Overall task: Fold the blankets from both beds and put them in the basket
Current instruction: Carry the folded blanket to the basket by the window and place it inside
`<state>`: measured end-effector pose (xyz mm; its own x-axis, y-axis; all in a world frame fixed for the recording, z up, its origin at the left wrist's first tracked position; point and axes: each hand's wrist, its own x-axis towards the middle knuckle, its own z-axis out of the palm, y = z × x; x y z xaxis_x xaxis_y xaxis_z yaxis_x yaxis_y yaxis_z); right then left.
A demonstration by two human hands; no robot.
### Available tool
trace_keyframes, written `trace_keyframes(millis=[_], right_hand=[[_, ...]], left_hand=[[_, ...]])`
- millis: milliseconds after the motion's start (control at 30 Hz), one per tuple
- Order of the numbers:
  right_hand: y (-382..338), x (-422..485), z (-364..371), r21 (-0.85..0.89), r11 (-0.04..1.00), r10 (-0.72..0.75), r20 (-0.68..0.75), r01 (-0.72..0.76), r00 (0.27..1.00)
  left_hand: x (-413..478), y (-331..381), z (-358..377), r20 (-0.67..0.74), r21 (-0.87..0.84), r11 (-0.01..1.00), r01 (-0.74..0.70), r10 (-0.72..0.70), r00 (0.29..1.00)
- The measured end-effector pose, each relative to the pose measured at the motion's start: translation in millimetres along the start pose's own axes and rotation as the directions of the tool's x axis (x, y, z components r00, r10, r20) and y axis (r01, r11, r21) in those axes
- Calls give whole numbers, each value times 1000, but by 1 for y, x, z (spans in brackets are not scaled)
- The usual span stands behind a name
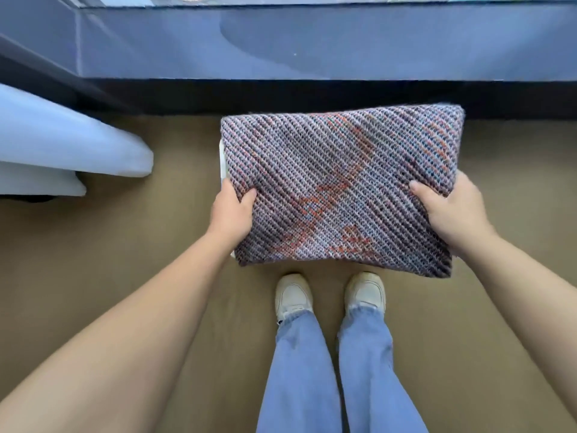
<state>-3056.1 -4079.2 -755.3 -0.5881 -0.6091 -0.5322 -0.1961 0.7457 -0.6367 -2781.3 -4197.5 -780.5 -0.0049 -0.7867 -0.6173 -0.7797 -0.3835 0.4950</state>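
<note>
A folded knit blanket (340, 185), grey with diagonal stripes and orange patches, is held flat in front of me above the floor. My left hand (231, 214) grips its left edge, thumb on top and fingers underneath. My right hand (449, 214) grips its right edge the same way. A thin white edge (222, 164) shows under the blanket's left side; I cannot tell what it belongs to. No basket is plainly in view.
A dark blue wall or cabinet face (281, 45) with a black base runs across the top. A pale blue bed corner (62, 142) juts in at the left. My feet in white shoes (331, 295) stand on tan carpet just below the blanket.
</note>
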Motion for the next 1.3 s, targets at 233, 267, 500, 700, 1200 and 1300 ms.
trace_keyframes(millis=[233,267,500,700,1200,1300], right_hand=[[37,50,66,-490,868,-73,37,82,997],[38,52,71,-560,821,-108,42,113,993],[61,60,107,-592,782,-228,20,195,973],[66,63,113,-509,846,-182,-2,156,983],[104,86,137,-888,239,48,415,393,908],[119,97,148,-893,225,7,402,390,916]], left_hand=[[50,-49,38,-18,313,947,-66,75,997],[54,-49,42,-18,330,940,-86,98,995],[66,-55,69,-151,292,944,-156,207,967],[55,-56,84,-146,327,940,-97,152,978],[72,-103,118,258,793,577,-197,-24,966],[83,-112,134,206,806,565,-176,11,978]])
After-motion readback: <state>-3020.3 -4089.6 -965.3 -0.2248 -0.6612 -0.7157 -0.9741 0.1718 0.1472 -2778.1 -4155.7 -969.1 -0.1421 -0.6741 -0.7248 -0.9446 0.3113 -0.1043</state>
